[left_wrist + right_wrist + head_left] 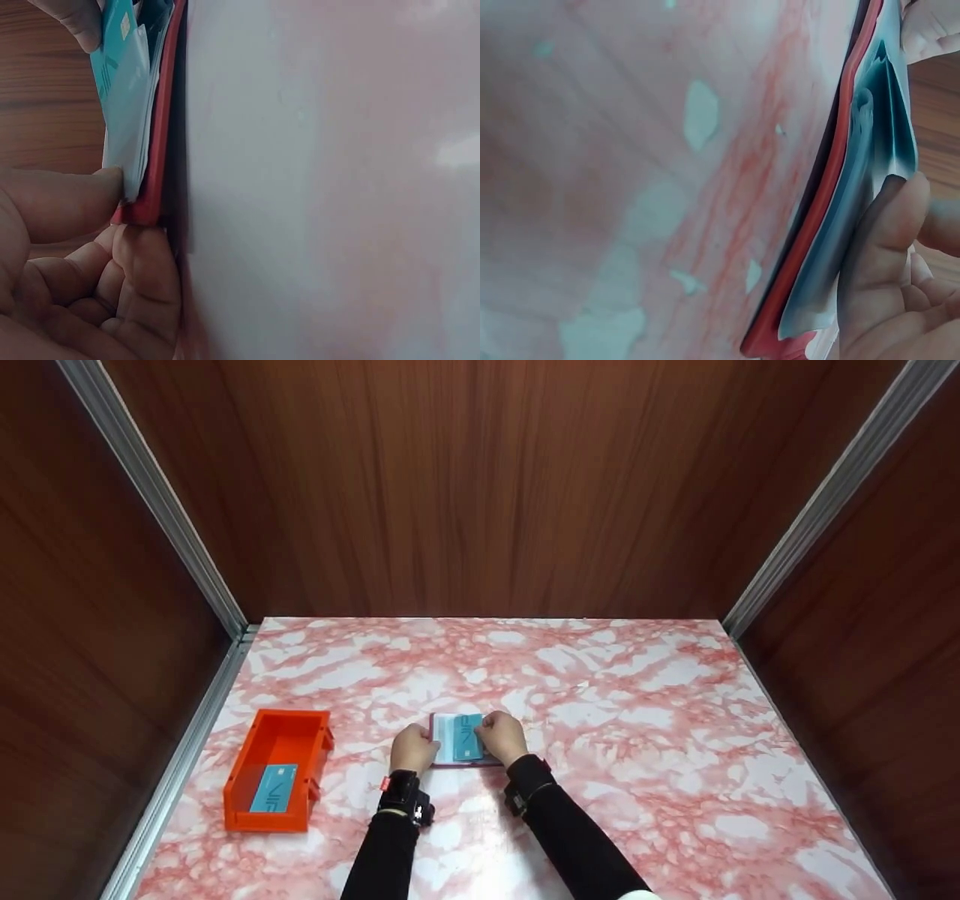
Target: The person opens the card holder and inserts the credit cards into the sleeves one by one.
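A card holder (443,739) with a red cover (161,142) and clear plastic sleeves (129,112) lies open on the table in front of me. My left hand (414,748) pinches its left edge, thumb on the sleeves and curled fingers at the cover's edge. On the other side, my right hand (505,737) pinches a teal VIP card (466,737) by its right edge. In the left wrist view the card's lower part overlaps a clear sleeve. The right wrist view shows the thumb and a fingertip (900,199) at the card's edge, beside the stacked sleeves.
An orange bin (230,787) stands to the left, holding another teal card (274,789) that leans toward its front. The table (637,750) has a red and white marbled top. Brown wood-grain panels (480,495) with metal rails (161,502) enclose it at the back and sides.
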A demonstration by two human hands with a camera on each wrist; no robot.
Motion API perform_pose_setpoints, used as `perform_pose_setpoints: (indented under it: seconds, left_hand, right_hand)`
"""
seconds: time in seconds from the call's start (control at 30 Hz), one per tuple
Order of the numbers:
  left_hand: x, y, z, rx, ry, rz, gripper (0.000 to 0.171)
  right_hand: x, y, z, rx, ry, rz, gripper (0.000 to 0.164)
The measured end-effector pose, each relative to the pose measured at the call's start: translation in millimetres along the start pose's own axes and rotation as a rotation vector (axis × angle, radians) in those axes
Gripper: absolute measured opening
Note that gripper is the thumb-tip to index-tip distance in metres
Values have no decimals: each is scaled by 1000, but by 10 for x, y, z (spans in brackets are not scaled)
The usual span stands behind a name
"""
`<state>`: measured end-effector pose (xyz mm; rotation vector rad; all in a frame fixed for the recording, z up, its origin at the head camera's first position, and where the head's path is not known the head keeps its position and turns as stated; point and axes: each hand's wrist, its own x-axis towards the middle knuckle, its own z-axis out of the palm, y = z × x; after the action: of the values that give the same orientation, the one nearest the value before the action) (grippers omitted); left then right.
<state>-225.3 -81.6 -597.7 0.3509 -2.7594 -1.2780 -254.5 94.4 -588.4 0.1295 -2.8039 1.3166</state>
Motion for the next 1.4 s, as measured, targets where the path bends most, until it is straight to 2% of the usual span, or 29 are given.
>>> perform_pose_setpoints:
  seconds: [0.17, 0.4, 0.63, 0.93, 1.2, 1.4]
  left_hand:
    - [4, -17, 12, -5, 7, 7, 17]
    - [-18, 2, 5, -21, 26, 22, 16]
    - [-25, 25, -11, -28, 26, 17, 15]
    - [-29, 51, -27, -36, 5, 4, 15]
    - [-11, 27, -18, -33, 6, 9, 16]
    - [-5, 18, -18, -21, 16, 9, 16]
  right_hand:
    - [17, -18, 41, -13, -65, 30, 9]
    - [-12, -75, 64, -132, -67, -43, 18]
    - [-57, -124, 70, -134, -64, -93, 20]
    - [-76, -126, 82, -102, -103, -143, 21]
    - [-58, -118, 30, -104, -146, -148, 20]
    - [-40, -115, -29, -131, -152, -198, 21]
